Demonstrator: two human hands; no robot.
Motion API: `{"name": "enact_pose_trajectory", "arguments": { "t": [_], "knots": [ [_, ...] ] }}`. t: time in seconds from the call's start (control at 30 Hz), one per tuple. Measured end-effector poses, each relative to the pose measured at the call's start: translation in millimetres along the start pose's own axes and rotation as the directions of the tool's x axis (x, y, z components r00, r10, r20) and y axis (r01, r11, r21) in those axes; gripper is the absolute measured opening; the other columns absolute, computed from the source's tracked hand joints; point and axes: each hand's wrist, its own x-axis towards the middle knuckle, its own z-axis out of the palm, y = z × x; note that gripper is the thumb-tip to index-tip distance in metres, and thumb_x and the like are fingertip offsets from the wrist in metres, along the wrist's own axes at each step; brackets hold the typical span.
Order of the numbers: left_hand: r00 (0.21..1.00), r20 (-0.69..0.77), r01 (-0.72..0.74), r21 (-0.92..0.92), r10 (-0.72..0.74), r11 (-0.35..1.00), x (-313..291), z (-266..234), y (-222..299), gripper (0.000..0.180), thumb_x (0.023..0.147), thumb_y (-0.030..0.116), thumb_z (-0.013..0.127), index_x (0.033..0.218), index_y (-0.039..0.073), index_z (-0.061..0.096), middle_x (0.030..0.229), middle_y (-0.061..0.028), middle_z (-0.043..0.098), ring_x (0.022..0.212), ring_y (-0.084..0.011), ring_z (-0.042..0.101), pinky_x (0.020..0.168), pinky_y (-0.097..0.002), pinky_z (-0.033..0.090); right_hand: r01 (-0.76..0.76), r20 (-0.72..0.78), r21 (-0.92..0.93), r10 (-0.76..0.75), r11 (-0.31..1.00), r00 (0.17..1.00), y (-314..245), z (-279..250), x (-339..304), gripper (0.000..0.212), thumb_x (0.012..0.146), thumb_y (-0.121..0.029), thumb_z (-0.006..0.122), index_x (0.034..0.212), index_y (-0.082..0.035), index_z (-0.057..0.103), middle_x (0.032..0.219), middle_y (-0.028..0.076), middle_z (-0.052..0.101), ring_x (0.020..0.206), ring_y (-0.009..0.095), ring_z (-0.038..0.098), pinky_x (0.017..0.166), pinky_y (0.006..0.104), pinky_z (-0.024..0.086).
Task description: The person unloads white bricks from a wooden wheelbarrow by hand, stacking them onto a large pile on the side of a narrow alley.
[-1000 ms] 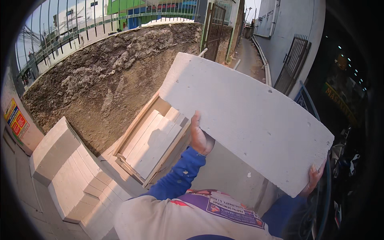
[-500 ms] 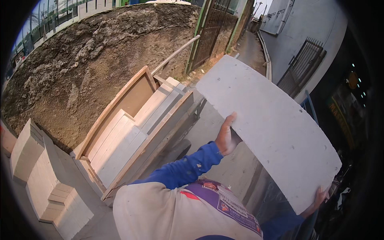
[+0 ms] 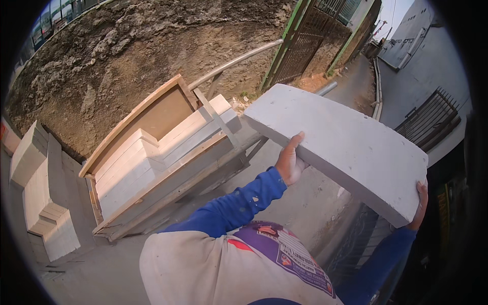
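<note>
A thick pale grey lightweight concrete block (image 3: 340, 147) is held up in front of me at a slant, its broad top face and near side showing. My left hand (image 3: 291, 163) grips its near long edge, thumb on top and the other fingers partly hidden below. At the block's right end, my right hand (image 3: 421, 206) is closed around the edge. To the left stands a wooden handcart (image 3: 131, 121), apart from the held block. Several similar blocks (image 3: 129, 165) lie packed inside it.
More pale blocks (image 3: 43, 178) are stacked on the ground at far left. Behind the cart runs a rough wall (image 3: 152, 40), with a metal pipe (image 3: 239, 63) jutting from the cart toward a barred gate (image 3: 305, 48). A narrow alley (image 3: 356, 76) leads away at upper right.
The block has tipped so that its near side face now shows, and its right end sits higher in view. Both hands keep their hold. The surroundings have shifted as my head turned.
</note>
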Motion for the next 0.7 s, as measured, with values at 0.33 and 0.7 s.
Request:
{"name": "enact_pose_trajectory", "arguments": {
  "t": [0.33, 0.7],
  "knots": [
    [0.925, -0.364, -0.201, -0.231, 0.107, 0.952, 236, -104, 29, 0.058, 0.087, 0.041, 0.064, 0.135, 0.015, 0.043, 0.135, -0.0052, 0.049, 0.127, -0.0236, 0.046, 0.104, -0.0477, 0.037, -0.330, 0.382, -0.271, 0.416, 0.904, 0.826, 105, 138, 372, 0.052, 0.091, -0.030, 0.054, 0.130, 0.005, 0.046, 0.115, 0.019, 0.060, 0.101, 0.027, 0.064, 0.086, 0.0351, 0.053],
    [0.629, -0.774, -0.316, -0.335, -0.068, 0.888, 345, -217, 44, 0.056, 0.086, 0.045, 0.062, 0.134, 0.020, 0.046, 0.136, -0.0044, 0.049, 0.129, -0.0275, 0.044, 0.110, -0.0521, 0.029, -0.485, 0.551, -0.573, 0.749, 0.660, 0.368, 346, 263, 628, 0.050, 0.086, -0.035, 0.059, 0.121, 0.000, 0.054, 0.105, 0.014, 0.063, 0.093, 0.028, 0.064, 0.081, 0.0391, 0.054]
  ]
}}
